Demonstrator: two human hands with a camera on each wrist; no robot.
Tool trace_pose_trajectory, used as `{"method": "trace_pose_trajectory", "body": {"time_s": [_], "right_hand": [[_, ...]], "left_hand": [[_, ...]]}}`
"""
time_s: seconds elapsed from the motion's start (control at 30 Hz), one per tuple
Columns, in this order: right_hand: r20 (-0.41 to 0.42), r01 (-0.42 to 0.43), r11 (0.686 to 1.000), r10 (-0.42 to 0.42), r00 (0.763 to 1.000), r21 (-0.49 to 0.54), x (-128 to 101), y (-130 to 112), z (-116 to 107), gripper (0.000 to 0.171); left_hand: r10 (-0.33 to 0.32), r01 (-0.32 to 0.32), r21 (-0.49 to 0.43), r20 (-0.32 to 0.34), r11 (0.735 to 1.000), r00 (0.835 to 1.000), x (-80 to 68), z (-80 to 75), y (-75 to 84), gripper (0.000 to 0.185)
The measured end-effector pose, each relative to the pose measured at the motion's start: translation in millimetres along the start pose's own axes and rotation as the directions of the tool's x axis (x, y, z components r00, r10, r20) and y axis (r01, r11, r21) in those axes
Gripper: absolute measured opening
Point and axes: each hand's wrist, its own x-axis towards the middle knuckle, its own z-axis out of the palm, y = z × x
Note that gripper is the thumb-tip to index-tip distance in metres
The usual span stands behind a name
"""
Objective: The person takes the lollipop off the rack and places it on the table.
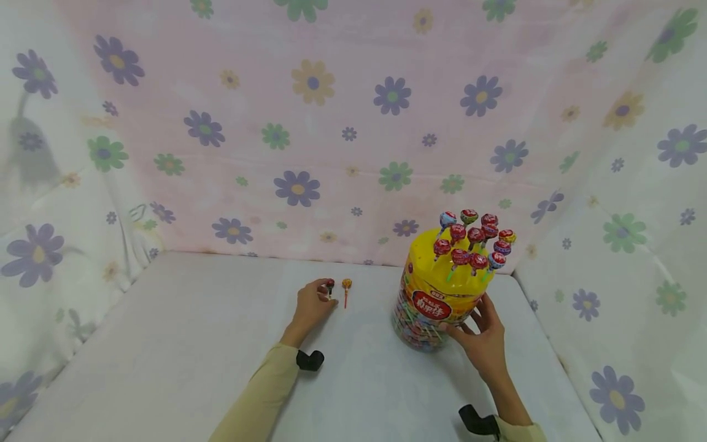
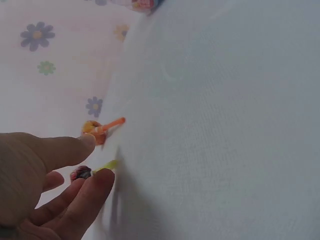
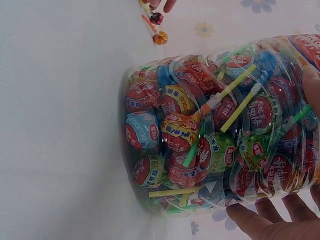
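Two loose lollipops are near the middle of the head frame: one with a dark red, round wrapped head [image 1: 330,284] and a yellow stick [image 2: 106,166], and just to its right one with an orange-yellow wrapped head and an orange stick [image 1: 346,290]. The orange one lies on the white cloth-covered table [image 1: 182,344], stick pointing toward the bottom of the frame.

The left hand [image 1: 313,304] is at the dark red lollipop, thumb and fingers spread apart around it; in the left wrist view one fingertip overlaps the yellow stick, and whether it touches cannot be told.

At the right of the head frame is a large clear plastic jar [image 1: 422,328] packed with wrapped lollipops, with a red oval label [image 1: 432,305] on its front. About a dozen lollipops in red, blue, green, purple and yellow wrappers [image 1: 475,236] stand heads up on its yellow lid [image 1: 424,248]. The right hand [image 1: 485,341] grips the jar's lower right side, thumb in front, fingers spread around it.

Behind, a pink-and-white flower-print cloth [image 1: 353,156] hangs across the upper frame. Cream sleeves [image 1: 259,393] and black wrist devices [image 1: 310,360] show at the bottom.
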Motion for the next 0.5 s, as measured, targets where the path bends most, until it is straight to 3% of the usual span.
{"method": "trace_pose_trajectory", "body": {"time_s": [0.3,0.4,0.5], "right_hand": [[-0.009,0.000,1.000,0.000,1.000,-0.007,0,0,0,0.100],[-0.009,-0.005,1.000,0.005,1.000,-0.011,0,0,0,0.101],[-0.009,-0.006,1.000,0.006,1.000,-0.014,0,-1,0,0.101]], "left_hand": [[0.131,-0.120,-0.117,0.084,0.986,0.988,-12.3,-11.0,19.8,0.048],[0.195,-0.177,-0.143,0.118,0.974,0.974,-17.9,-14.3,37.3,0.048],[0.278,-0.253,-0.167,0.153,0.953,0.948,-25.9,-17.6,60.1,0.046]]}}
